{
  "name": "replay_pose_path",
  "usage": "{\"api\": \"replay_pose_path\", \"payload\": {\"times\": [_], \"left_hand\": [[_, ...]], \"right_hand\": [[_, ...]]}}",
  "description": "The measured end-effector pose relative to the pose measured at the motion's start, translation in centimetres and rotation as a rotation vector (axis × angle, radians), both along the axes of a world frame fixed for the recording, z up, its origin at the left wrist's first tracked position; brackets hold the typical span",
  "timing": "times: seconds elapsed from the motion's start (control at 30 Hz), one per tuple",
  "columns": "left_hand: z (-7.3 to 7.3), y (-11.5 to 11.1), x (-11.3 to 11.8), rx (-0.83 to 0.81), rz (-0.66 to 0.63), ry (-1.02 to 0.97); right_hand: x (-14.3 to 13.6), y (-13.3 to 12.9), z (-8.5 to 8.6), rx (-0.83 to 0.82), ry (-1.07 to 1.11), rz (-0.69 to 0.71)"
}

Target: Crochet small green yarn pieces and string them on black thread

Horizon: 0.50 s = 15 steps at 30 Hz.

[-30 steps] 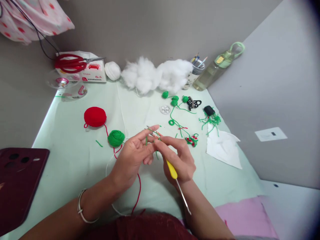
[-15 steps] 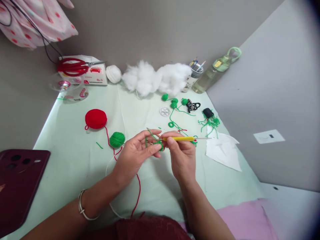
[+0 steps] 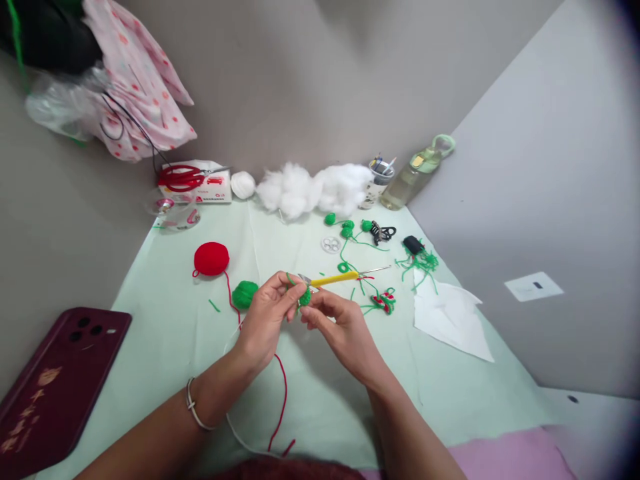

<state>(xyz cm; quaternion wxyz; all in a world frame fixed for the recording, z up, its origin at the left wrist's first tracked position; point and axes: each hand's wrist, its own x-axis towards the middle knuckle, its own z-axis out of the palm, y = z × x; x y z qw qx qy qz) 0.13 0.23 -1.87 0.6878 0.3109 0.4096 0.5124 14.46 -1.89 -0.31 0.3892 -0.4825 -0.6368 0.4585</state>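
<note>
My left hand (image 3: 273, 310) pinches a small green crochet piece (image 3: 304, 296) between thumb and fingers. A crochet hook (image 3: 335, 279) with a yellow handle sits at the top of the piece, its handle pointing right, above my right fingers. My right hand (image 3: 340, 323) has its thumb and fingers closed at the piece's lower right edge, off the hook's handle; its fingertips partly hide the work. Just left of my left hand lies a green yarn ball (image 3: 245, 295), and farther left a red yarn ball (image 3: 211, 259).
White stuffing (image 3: 290, 190) lies along the back wall, beside a pen cup (image 3: 377, 185) and a bottle (image 3: 417, 173). Red scissors (image 3: 183, 178) rest on a box (image 3: 217, 189). Green crocheted bits (image 3: 347, 228), a hair clip (image 3: 383, 232) and white paper (image 3: 450, 320) lie rightward. A phone (image 3: 60, 387) is at left.
My right hand has left the hook's yellow handle and moved down to the crochet piece. The hook now tilts up to the right. The camera view has shifted, showing more of the wall.
</note>
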Motion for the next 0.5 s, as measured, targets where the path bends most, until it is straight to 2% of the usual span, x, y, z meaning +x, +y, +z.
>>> {"api": "replay_pose_path", "payload": {"times": [0.13,0.3,0.5], "left_hand": [[0.6,-0.4,-0.3,-0.046,0.008,-0.106],[1.4,-1.6,-0.6,0.015,0.046,-0.061],[1.6,-1.8,-2.6,-0.053,0.028,-0.193]], "right_hand": [[-0.2,0.0,0.1,0.004,-0.021,-0.059],[-1.3,-0.5,0.4,0.003,-0.011,0.044],[-0.5,-1.0,1.7,0.038,-0.075,0.061]]}}
